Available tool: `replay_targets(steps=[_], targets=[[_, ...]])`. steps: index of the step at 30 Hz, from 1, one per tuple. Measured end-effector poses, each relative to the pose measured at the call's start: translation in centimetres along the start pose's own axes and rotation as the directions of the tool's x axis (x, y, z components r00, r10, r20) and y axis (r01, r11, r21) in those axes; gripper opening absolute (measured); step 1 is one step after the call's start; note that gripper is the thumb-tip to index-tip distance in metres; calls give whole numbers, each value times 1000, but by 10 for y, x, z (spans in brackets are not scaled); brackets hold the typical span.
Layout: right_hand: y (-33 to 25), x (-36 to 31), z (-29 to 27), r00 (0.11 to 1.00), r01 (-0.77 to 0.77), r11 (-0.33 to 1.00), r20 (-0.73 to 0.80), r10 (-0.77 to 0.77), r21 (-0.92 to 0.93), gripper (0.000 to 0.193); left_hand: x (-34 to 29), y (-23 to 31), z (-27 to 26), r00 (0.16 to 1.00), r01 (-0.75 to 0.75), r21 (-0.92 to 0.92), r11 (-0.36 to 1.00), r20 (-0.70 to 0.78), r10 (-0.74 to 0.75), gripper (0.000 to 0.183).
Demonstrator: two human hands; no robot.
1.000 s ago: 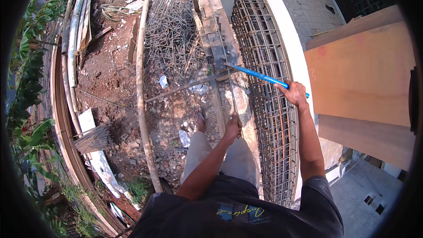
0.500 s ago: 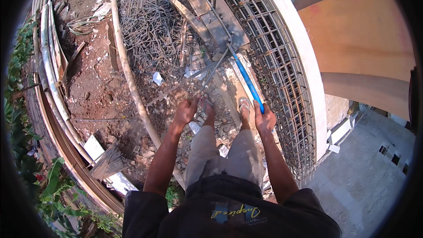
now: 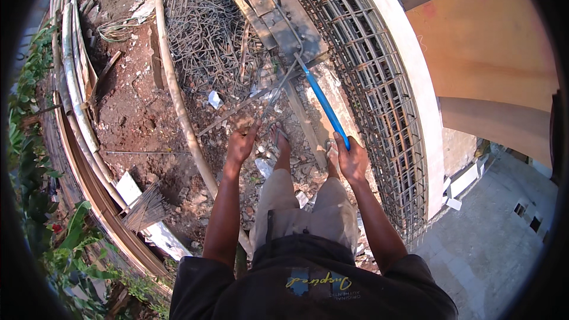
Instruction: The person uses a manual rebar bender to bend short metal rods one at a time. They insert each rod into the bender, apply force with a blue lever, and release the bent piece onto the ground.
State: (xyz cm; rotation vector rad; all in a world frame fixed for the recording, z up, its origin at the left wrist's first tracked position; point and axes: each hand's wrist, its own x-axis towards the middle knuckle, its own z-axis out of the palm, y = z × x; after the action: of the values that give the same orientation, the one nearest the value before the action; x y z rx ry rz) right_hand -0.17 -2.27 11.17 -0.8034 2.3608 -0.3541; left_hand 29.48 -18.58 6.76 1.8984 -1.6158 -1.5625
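My right hand (image 3: 354,159) is closed around the lower end of a blue-sleeved bar-bending lever (image 3: 325,104). Its metal head meets a steel bar at the near end of a wooden bench (image 3: 308,40). My left hand (image 3: 239,147) grips a thin steel rod (image 3: 277,91) that slants up to the lever's head. Another stretch of steel bar (image 3: 289,24) lies along the bench, beside short upright pins. Whether the rod and that stretch are one bent piece is hard to make out at the lever's head.
A long rebar cage (image 3: 373,83) runs along the right, beside a pale wall edge (image 3: 418,83). Behind the rod lies a heap of bent steel pieces (image 3: 204,41). A long pole (image 3: 178,95) crosses the rubble to the left. Loose planks (image 3: 305,121) lie near my feet.
My right hand and the blue lever have shifted slightly to the left. My left hand keeps its hold on the rod. The whole view has tilted a little.
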Motion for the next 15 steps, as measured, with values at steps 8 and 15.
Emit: replay_targets(steps=[8,15], targets=[[9,3,7,999,-33,999,35,32,22,66,-7,7,2,993,121,139,983,-7,-121,73],[5,5,0,995,-40,997,97,33,67,57,-9,10,11,991,109,113,988,-94,-98,69]])
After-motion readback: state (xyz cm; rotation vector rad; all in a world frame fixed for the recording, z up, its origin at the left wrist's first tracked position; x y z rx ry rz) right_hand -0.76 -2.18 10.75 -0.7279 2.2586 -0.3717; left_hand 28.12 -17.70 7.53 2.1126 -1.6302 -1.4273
